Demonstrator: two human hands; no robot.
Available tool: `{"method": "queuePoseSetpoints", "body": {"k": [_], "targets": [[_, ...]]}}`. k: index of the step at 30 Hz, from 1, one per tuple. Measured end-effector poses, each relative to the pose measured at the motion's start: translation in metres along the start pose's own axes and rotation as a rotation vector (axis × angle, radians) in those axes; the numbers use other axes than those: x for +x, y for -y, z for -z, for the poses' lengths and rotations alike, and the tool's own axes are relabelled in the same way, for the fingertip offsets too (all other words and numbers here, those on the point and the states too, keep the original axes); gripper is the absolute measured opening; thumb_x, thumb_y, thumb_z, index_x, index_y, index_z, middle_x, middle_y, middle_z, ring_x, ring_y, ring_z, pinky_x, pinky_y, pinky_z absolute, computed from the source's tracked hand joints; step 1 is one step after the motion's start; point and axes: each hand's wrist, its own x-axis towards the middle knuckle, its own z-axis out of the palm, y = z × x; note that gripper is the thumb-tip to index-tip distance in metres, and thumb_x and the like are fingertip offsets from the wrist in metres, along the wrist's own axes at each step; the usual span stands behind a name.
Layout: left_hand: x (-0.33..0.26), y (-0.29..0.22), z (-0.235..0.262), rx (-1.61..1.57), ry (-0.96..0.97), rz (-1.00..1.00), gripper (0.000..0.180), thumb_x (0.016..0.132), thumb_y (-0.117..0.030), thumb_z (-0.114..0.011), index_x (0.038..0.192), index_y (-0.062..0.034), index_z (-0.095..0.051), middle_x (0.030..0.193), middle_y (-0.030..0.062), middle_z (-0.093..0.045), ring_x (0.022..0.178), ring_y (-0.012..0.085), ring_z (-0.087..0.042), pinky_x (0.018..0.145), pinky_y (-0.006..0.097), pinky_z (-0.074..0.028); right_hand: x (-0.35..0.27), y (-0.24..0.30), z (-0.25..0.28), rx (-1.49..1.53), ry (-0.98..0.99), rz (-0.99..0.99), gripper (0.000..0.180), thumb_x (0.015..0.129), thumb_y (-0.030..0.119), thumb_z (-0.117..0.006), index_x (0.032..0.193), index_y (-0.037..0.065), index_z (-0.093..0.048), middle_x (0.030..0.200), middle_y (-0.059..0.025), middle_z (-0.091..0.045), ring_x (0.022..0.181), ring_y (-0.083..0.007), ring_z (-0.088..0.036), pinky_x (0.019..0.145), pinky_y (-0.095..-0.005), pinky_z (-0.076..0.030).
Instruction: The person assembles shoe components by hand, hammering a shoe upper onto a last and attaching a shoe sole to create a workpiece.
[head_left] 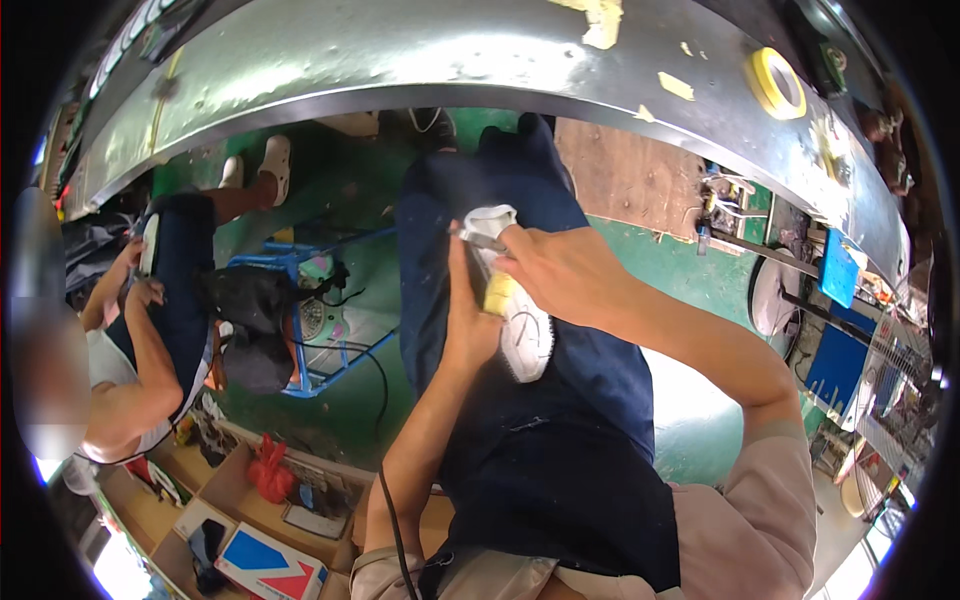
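A white shoe (pixel 528 335) lies lengthwise over my dark blue lap, its broad end nearer my body. Fine notches run along the edge of that end, and a yellow patch shows at the middle. My left hand (pixel 468 320) is closed around the shoe's left side, thumb pointing up along it. Over the far half of the shoe, my right hand (pixel 555 265) is closed, its fingers curled down. A thin grey strip (pixel 480 238) crosses the shoe by these fingers; whether it is a tool held there, I cannot tell.
A metal bench (pixel 400 65) spans the far side, with a yellow tape roll (pixel 777 83) on it. At left sits a co-worker (pixel 140 340), a white shoe on the lap. Between us stands a blue metal frame (pixel 330 375). Divided wooden trays (pixel 235 480) lie lower left.
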Motion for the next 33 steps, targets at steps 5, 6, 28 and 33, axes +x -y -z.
{"method": "queuePoseSetpoints", "body": {"k": [5, 6, 28, 33], "targets": [[-0.005, -0.01, 0.005, -0.05, -0.045, 0.102, 0.115, 0.092, 0.008, -0.077, 0.177, -0.0126, -0.002, 0.169, 0.02, -0.039, 0.152, 0.0318, -0.047, 0.126, 0.045, -0.038, -0.004, -0.003, -0.016, 0.091, -0.126, -0.003, 0.03, 0.112, 0.034, -0.06, 0.106, 0.004, -0.059, 0.092, -0.0147, -0.076, 0.071, -0.0337, -0.074, 0.059, -0.0456, -0.056], [-0.003, -0.011, 0.009, -0.047, -0.056, 0.09, 0.115, 0.092, 0.008, -0.077, 0.177, -0.0126, -0.002, 0.169, 0.02, -0.039, 0.152, 0.0318, -0.047, 0.126, 0.045, -0.038, -0.002, -0.002, -0.014, 0.167, -0.168, 0.002, 0.027, 0.111, 0.031, -0.062, 0.107, 0.004, -0.059, 0.092, -0.0147, -0.076, 0.072, -0.033, -0.074, 0.06, -0.0449, -0.055], [-0.073, -0.039, -0.002, -0.734, -0.136, 0.803, 0.095, 0.109, -0.079, -0.023, 0.156, -0.0026, -0.053, 0.141, 0.0182, -0.069, 0.116, 0.0311, -0.074, 0.096, 0.047, -0.064, -0.114, 0.038, -0.03, 1.159, -0.183, -0.333, 0.021, 0.101, 0.015, -0.081, 0.114, 0.003, -0.07, 0.09, 0.0, -0.073, 0.074, -0.0075, -0.065, 0.068, -0.0266, -0.054], [-0.072, -0.029, 0.004, -0.819, -0.152, 0.463, 0.097, 0.107, -0.081, -0.024, 0.164, -0.0046, -0.043, 0.162, 0.0221, -0.053, 0.117, 0.0384, -0.074, 0.095, 0.05, -0.065, -0.096, -0.041, 0.062, 0.35, -0.409, -0.674, 0.041, 0.111, 0.031, -0.066, 0.14, 0.002, -0.064, 0.1, -0.0118, -0.078, 0.089, -0.0169, -0.073, 0.08, -0.0313, -0.056]]}}
